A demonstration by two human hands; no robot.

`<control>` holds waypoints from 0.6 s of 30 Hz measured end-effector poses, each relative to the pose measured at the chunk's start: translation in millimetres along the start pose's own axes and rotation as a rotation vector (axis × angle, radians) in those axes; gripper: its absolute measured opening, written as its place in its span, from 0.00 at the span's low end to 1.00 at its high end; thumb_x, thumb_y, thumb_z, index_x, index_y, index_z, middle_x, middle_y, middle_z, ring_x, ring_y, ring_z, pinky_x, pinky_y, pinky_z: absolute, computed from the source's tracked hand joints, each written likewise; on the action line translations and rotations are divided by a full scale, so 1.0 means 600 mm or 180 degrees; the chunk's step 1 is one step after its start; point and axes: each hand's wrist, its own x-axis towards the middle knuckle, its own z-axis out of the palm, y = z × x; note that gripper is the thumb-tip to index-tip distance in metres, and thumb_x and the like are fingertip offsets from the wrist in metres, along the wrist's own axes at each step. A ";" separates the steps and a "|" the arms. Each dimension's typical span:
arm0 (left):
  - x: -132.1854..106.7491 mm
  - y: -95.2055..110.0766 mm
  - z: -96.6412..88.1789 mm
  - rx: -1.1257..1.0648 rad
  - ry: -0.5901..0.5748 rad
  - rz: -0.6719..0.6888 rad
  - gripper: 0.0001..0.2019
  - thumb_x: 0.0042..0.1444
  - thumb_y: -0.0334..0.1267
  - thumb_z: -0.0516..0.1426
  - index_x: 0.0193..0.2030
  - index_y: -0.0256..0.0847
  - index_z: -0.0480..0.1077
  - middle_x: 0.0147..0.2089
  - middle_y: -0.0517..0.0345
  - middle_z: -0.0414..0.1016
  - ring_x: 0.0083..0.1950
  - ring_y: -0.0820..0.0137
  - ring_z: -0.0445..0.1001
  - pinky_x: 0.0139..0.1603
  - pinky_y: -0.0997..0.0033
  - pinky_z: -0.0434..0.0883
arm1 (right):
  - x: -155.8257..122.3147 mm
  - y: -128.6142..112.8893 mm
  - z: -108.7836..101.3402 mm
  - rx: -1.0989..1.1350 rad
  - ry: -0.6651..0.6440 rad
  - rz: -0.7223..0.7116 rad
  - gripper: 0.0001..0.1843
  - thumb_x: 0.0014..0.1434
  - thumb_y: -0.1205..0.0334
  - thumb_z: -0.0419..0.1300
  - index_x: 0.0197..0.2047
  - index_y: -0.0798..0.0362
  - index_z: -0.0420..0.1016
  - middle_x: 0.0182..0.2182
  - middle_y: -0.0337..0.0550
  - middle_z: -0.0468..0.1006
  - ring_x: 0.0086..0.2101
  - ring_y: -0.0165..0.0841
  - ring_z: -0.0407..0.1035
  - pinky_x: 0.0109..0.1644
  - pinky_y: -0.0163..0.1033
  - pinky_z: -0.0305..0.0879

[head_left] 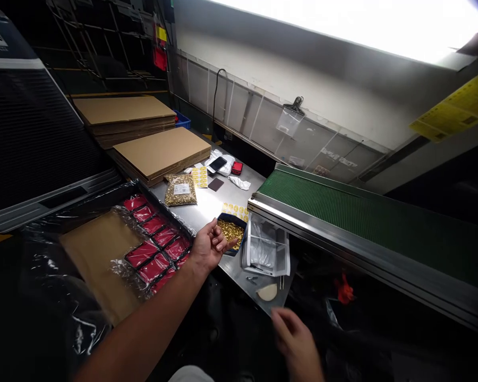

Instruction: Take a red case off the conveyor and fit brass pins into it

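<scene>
My left hand [210,245] is turned palm up, its fingers loosely curled and apart, with nothing visible in it. It is at the near left side of a dark blue tray [231,252] of small gold-coloured pieces [231,232], partly covering it. Below the table's near corner is my right hand [297,342], blurred by motion; its thumb and forefinger come close together, and I cannot see whether anything is between them. A white divided bin [286,260] holding clear plastic bags [261,249] stands right of the tray.
Red plastic-wrapped packs [153,265] fill part of a lined box at left. Behind are a bag of gold pieces [181,189], cardboard stacks [163,151], a phone [217,164] and sticker sheets [200,177]. A green conveyor [322,201] runs right; a pale rounded piece [267,292] lies near the table corner.
</scene>
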 end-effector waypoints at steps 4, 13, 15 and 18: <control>-0.025 -0.007 0.005 0.0024 -0.0147 -0.0050 0.19 0.62 0.41 0.54 0.20 0.38 0.61 0.14 0.68 0.50 0.14 0.78 0.49 0.42 0.55 0.77 | 0.052 -0.062 0.103 0.0729 -0.0527 -0.0126 0.22 0.51 0.47 0.67 0.44 0.54 0.76 0.24 0.34 0.67 0.20 0.19 0.56 0.23 0.29 0.51; -0.063 -0.012 -0.003 -0.0142 -0.0294 -0.0073 0.20 0.64 0.43 0.53 0.22 0.38 0.62 0.14 0.68 0.51 0.14 0.78 0.51 0.43 0.53 0.77 | 0.081 -0.093 0.136 0.1010 -0.0773 -0.0332 0.23 0.51 0.54 0.69 0.50 0.49 0.75 0.34 0.38 0.73 0.22 0.20 0.61 0.25 0.29 0.58; -0.063 -0.013 -0.004 -0.0155 -0.0310 -0.0077 0.20 0.64 0.44 0.53 0.22 0.38 0.62 0.14 0.69 0.51 0.14 0.78 0.52 0.43 0.52 0.76 | 0.082 -0.089 0.137 0.0977 -0.0743 -0.0370 0.22 0.52 0.54 0.69 0.50 0.49 0.75 0.31 0.37 0.72 0.22 0.20 0.61 0.25 0.29 0.59; -0.065 -0.014 -0.004 -0.0128 -0.0335 -0.0094 0.19 0.64 0.43 0.53 0.22 0.38 0.62 0.14 0.69 0.51 0.14 0.78 0.52 0.44 0.51 0.76 | 0.084 -0.092 0.144 0.0968 -0.0736 -0.0402 0.22 0.52 0.54 0.69 0.50 0.49 0.76 0.27 0.36 0.71 0.22 0.21 0.60 0.25 0.29 0.57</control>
